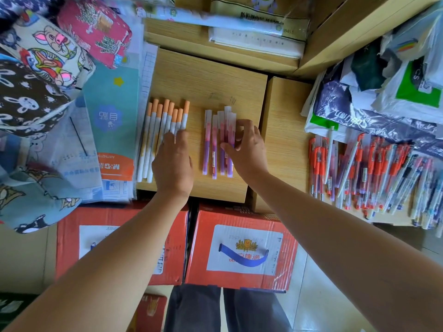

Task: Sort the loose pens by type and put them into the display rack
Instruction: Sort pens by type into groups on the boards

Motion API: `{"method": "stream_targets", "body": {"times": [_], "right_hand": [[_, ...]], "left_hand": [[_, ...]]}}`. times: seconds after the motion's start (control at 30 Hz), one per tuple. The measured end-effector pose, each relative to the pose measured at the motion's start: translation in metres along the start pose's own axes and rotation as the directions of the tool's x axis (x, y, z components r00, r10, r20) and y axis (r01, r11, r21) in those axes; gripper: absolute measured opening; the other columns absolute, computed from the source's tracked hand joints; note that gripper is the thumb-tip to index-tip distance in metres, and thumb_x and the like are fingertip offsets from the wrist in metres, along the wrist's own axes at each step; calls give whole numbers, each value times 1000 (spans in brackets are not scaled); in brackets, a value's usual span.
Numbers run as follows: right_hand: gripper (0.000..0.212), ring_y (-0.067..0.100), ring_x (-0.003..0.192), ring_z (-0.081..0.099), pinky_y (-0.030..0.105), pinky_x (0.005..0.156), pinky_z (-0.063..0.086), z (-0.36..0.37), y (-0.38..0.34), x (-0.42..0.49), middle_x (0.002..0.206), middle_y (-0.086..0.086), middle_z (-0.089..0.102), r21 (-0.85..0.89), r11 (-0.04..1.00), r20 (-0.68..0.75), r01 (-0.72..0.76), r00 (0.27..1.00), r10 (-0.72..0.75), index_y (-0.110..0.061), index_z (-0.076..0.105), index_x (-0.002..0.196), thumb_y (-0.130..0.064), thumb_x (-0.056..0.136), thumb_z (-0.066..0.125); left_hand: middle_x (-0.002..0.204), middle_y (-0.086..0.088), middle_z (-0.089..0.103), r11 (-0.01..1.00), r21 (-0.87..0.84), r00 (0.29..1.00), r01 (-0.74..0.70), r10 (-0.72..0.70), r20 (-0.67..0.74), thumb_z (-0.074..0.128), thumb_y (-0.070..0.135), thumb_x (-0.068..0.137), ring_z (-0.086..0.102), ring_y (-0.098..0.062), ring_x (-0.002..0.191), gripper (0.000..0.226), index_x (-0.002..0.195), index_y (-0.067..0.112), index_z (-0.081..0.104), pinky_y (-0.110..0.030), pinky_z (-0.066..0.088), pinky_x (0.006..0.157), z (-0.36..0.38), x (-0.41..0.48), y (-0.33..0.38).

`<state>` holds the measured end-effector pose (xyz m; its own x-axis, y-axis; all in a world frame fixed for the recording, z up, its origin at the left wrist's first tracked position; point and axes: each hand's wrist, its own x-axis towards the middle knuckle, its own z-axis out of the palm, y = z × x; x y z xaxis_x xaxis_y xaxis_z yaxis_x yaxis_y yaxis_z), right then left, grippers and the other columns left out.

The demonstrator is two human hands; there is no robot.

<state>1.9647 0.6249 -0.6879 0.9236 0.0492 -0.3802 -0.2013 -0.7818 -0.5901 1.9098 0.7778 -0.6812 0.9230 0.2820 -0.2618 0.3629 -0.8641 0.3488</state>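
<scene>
Right hand (pixel 247 149): thumb and curled fingers pinch purple pens (pixel 214 149).
Left hand (pixel 173 159): fingers straight, flat on orange-capped pens (pixel 155 130).
Pens: on wooden board (pixel 215 80), lying 6-to-12 o'clock, caps toward 12.
Writing: "M&G" on packet (pixel 112 130), 9 o'clock.

The left forearm (pixel 115 248) is bare along all that shows, from the frame edge at about 7 o'clock up to the left hand (pixel 173 161). The right forearm (pixel 323 212) is bare too, from the edge at about 4 o'clock up to the right hand (pixel 249 149). Both hands are bare, with knuckles and finger joints plain to see. At 6 o'clock, low in the view, the person's trousers (pixel 194 307) appear — dark grey cloth, matte and of one colour, faintly creased lengthwise. They show as two legs with a narrow gap between them — the leg toward 5 o'clock shows the wider stretch of cloth.
</scene>
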Motion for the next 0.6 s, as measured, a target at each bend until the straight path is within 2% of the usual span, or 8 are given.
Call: {"method": "stream_targets", "body": {"times": [0.1,0.2,0.3,0.37,0.5,0.6], "right_hand": [[51,21,82,61,38,72,54,4,-2,3,110,6,59,6,1000,18,8,1000,-9,-15,48,121,-22,78,75],[49,19,81,61,33,70,53,4,-3,5,107,5,61,4,1000,12,6,1000,-6,-14,50,119,-27,79,74],[34,13,77,60,34,72,54,-1,2,5,94,2,63,38,999,-32,2,999,0,-14,51,113,-24,84,66],[27,12,75,61,37,72,56,-5,8,4,86,-1,63,50,999,-19,-1,1000,2,-14,53,111,-18,86,63],[29,14,68,63,39,67,57,-9,16,2,79,-4,65,79,997,34,0,999,-2,-14,53,108,-14,84,68],[30,13,66,63,38,66,58,-8,19,2,78,-4,65,97,995,14,-1,1000,-1,-12,54,107,-14,83,71]], "left_hand": [[106,-13,55,1000,5,1000,0,0,17,52,-9,84,59,-29,81,46,125,12,52,-32,38,54,-1,-1,-8],[106,-14,56,1000,-25,999,-10,11,32,54,-5,86,61,-29,79,40,123,9,54,-31,40,56,-2,-3,-6],[112,-12,56,995,-97,999,-19,24,44,53,5,91,63,-28,86,30,121,7,55,-30,45,65,-1,-1,4],[117,-11,55,989,-149,997,-24,33,63,52,10,93,62,-25,91,34,127,9,52,-28,46,72,4,1,13],[125,-9,51,973,-229,996,-40,58,70,56,10,93,59,-20,100,43,134,11,48,-20,42,80,14,1,24],[125,-8,51,975,-218,996,-47,63,66,56,11,93,59,-18,99,43,135,12,48,-18,40,79,16,-1,22]]}}
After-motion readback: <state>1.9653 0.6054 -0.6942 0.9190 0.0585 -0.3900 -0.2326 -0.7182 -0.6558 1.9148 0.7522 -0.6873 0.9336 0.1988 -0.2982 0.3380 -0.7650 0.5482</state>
